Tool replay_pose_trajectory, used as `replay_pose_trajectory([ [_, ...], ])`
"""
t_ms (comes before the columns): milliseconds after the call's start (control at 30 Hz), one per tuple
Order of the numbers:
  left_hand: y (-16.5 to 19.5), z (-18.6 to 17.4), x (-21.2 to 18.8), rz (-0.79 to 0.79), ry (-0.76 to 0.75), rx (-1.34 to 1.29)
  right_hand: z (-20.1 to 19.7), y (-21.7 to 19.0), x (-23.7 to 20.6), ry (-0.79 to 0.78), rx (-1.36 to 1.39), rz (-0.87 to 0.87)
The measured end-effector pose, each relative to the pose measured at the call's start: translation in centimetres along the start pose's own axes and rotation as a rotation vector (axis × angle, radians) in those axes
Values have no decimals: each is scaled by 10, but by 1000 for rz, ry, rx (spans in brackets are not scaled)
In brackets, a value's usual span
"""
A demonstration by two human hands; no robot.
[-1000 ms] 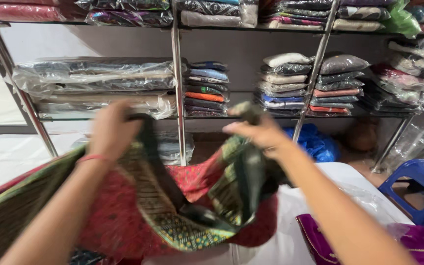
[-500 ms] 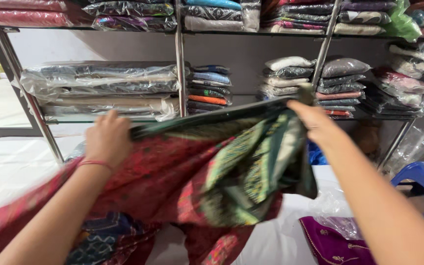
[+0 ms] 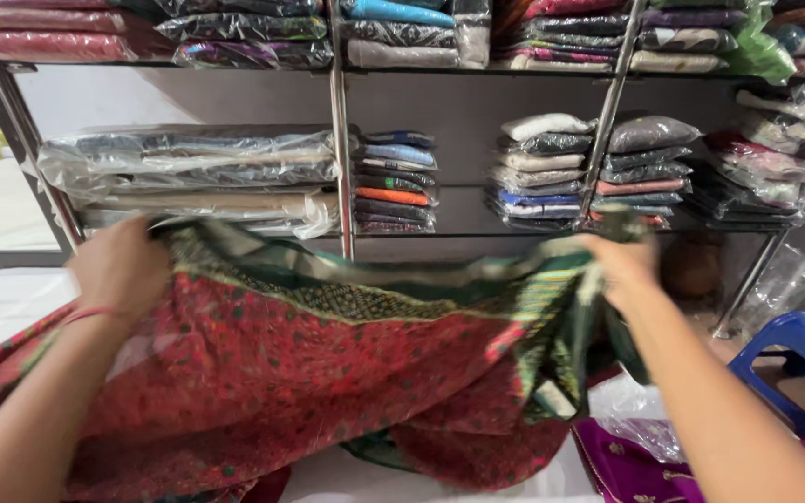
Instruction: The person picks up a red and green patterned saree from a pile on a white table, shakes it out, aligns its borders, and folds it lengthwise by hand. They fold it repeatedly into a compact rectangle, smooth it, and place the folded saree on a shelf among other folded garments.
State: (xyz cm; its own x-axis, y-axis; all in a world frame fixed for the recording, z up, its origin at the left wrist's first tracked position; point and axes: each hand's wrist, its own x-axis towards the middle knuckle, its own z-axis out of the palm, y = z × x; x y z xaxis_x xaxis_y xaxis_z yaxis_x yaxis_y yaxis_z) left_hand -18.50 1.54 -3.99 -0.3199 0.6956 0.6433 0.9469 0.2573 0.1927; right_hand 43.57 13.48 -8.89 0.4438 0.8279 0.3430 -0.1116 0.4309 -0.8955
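Red printed sari with green border (image 3: 328, 373): left hand (image 3: 123, 270) and right hand (image 3: 621, 265) are pinching its top edge, apparently spreading it wide; next, corners need aligning evenly.

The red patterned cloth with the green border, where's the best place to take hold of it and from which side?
Probably along the green border, the top edge of the red patterned cloth. It runs taut between the left hand and right hand, which already grip its two ends, while the rest hangs loose below. Come from above, fingers pinching over the edge.
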Motion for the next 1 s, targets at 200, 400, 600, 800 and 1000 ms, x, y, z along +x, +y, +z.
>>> replay_pose_trajectory([
  [200,175,-7,-28,414,-30,-529,149,-39,-117,-1025,-220,99],
  [400,195,-29,-54,678,46,-603,180,-26,-97,-883,-180,30],
  [600,120,-1,-52,395,44,-117,85,-4,-9,-169,-219,-60],
  [800,13,30,-43,123,31,174,-39,-5,35,620,-584,75],
  [1000,-4,50,-20,45,8,-206,-22,7,5,226,-389,-213],
])
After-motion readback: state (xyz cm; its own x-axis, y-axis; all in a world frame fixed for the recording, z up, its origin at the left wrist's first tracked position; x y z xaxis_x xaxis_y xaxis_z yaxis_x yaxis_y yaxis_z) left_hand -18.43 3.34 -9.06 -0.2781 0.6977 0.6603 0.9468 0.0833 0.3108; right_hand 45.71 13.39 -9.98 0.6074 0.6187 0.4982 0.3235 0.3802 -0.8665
